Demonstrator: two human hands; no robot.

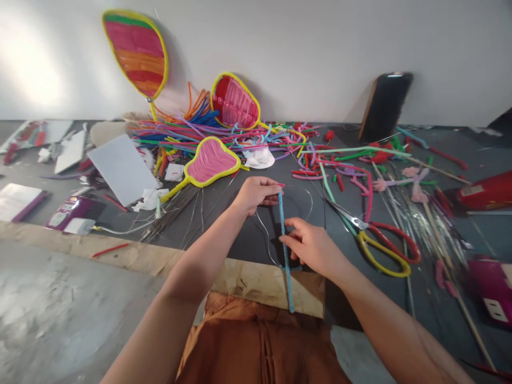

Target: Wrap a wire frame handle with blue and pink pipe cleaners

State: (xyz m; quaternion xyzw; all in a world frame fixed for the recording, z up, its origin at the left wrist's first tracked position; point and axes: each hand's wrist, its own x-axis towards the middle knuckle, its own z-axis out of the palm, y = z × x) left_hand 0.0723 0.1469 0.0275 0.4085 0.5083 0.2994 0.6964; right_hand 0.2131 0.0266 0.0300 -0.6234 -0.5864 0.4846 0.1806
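A light blue pipe cleaner (288, 285) hangs nearly upright in front of me. My left hand (258, 194) pinches its top end, where a bit of pink shows at the fingertips. Lower down, my right hand (310, 245) has thumb and forefinger closed on its middle, the other fingers curled. Behind it curves a thin wire loop (264, 230), with blue fuzzy material on its lower end near the table edge. How the loop meets my left hand is hidden. Scissors (362, 224) with red and yellow handles lie partly open right of my right hand.
Yellow-rimmed paddle shapes, one pink (212, 162), stand or lie toward the wall. Piled pipe cleaners (180, 133) stretch along the back. A phone (386, 106) leans on the wall. Loose wires and sticks (440, 224) lie right; a white card (122, 168) and purple box (70, 212) left.
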